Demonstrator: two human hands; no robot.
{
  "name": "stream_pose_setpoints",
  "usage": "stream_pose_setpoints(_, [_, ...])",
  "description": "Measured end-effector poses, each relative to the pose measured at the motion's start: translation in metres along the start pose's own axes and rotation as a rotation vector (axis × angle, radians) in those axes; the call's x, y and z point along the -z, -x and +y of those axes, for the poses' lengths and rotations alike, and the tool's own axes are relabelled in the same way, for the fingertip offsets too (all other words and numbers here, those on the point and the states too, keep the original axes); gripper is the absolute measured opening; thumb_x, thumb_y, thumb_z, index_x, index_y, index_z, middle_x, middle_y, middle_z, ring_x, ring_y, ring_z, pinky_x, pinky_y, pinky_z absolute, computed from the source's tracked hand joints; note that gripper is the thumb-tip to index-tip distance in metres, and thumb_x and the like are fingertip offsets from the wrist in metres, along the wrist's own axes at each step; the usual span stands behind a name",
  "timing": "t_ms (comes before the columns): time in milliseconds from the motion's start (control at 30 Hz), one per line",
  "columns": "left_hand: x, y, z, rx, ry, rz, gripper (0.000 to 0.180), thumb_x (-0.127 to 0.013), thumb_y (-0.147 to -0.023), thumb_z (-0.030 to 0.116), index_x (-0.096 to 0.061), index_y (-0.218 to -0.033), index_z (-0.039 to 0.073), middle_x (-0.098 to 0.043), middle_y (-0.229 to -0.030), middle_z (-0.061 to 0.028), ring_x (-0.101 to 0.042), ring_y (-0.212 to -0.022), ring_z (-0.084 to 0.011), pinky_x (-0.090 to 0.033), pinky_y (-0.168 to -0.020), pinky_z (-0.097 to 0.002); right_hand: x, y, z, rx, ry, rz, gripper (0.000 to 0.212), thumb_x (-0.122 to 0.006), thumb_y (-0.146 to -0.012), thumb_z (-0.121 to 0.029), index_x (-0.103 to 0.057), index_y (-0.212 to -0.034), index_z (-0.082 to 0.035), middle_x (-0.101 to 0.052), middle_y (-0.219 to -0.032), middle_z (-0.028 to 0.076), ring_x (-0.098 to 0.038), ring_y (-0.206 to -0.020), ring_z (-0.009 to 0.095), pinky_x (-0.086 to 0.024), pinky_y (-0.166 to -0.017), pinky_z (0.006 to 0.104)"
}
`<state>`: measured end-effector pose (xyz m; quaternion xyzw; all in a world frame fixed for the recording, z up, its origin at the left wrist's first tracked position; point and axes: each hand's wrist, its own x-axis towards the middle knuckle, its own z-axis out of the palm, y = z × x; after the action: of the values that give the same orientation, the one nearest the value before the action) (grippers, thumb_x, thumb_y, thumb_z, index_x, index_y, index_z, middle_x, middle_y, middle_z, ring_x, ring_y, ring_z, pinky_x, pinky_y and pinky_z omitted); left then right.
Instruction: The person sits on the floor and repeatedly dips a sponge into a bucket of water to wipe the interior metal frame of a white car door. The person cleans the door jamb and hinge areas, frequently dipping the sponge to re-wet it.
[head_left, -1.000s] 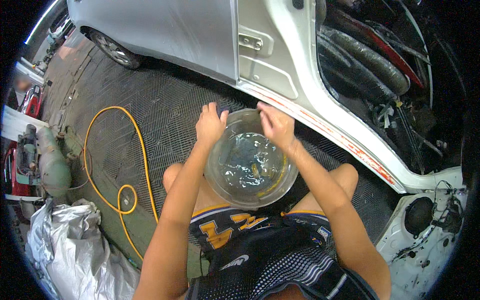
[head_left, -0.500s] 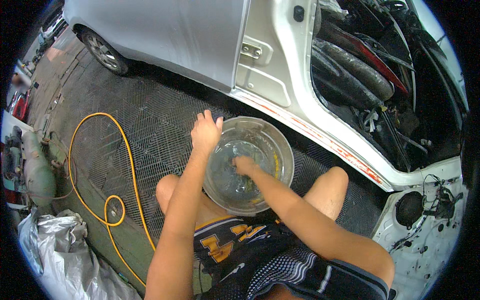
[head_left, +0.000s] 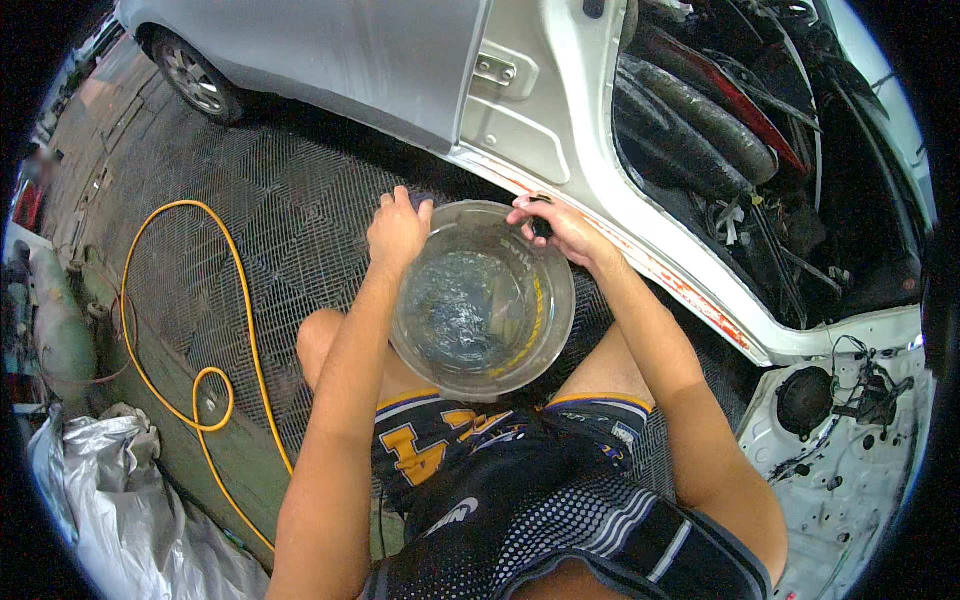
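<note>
A round, translucent grey bucket [head_left: 556, 345] of water stands between my knees, its surface rippled. My left hand [head_left: 397, 235] is at the far left of the rim, fingers curled round a small dark-blue thing [head_left: 422, 201], mostly hidden. Over the far right of the rim my right hand [head_left: 570, 235] is closed on a small black object [head_left: 541, 221], which shows between thumb and fingers; its kind is unclear. Beyond the bucket runs the white door sill [head_left: 640, 262] of a car, marked with orange-red patches.
A grey car door [head_left: 330, 60] and wheel [head_left: 195, 82] lie beyond on the left. The open doorway holds dark parts [head_left: 690, 120]. A stripped door panel [head_left: 830, 470] stands at right. A yellow hose [head_left: 245, 290] loops over the grated floor [head_left: 270, 200]; silver sheeting [head_left: 140, 500] lies lower left.
My right hand has come up out of the water to the far right of the rim, now showing a black object. My left hand stays by the rim. The view has shifted slightly.
</note>
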<state>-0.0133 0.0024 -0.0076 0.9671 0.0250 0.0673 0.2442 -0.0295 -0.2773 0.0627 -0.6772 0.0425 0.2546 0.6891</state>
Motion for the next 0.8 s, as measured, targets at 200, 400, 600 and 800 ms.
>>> stream_pose_setpoints(200, [0.0,0.003,0.0,0.001,-0.005,0.022,0.053,-0.059,-0.098,0.046,-0.055,-0.123,-0.001,-0.063,-0.114,-0.0267,-0.068,-0.102,-0.0448,-0.057,-0.083,-0.0552,0.005,0.0,0.009,-0.119,0.097,0.194,0.044,-0.054,-0.097,-0.048,-0.064,-0.116,-0.01,-0.046,-0.083,-0.006,-0.04,-0.074,0.009,-0.033,-0.064,0.0243])
stream_pose_setpoints(400, [0.004,0.003,-0.003,0.022,-0.015,-0.017,0.054,-0.058,-0.099,0.047,-0.055,-0.124,-0.001,-0.063,-0.117,-0.0269,-0.067,-0.105,-0.0448,-0.057,-0.087,-0.0553,0.007,-0.003,0.003,0.106,0.427,0.284,0.039,-0.06,-0.101,-0.044,-0.066,-0.112,-0.007,-0.059,-0.086,0.0,-0.052,-0.072,0.01,-0.045,-0.068,0.0281])
stream_pose_setpoints(600, [0.006,0.003,0.006,0.029,0.009,-0.039,0.055,-0.057,-0.099,0.048,-0.055,-0.125,-0.001,-0.063,-0.12,-0.0273,-0.067,-0.107,-0.0447,-0.056,-0.089,-0.0547,0.07,-0.04,-0.005,0.679,0.992,0.561,0.034,-0.071,-0.097,-0.024,-0.068,-0.119,0.002,-0.07,-0.091,0.013,-0.068,-0.077,0.019,-0.055,-0.075,0.0346])
stream_pose_setpoints(800, [0.004,0.002,0.001,0.036,0.003,-0.02,0.054,-0.058,-0.099,0.048,-0.056,-0.123,-0.001,-0.063,-0.117,-0.0269,-0.067,-0.106,-0.0441,-0.057,-0.087,-0.0544,0.051,-0.037,-0.033,1.02,1.131,0.918,0.022,-0.081,-0.086,-0.019,-0.073,-0.1,-0.004,-0.069,-0.087,0.01,-0.067,-0.079,0.025,-0.053,-0.074,0.0365])
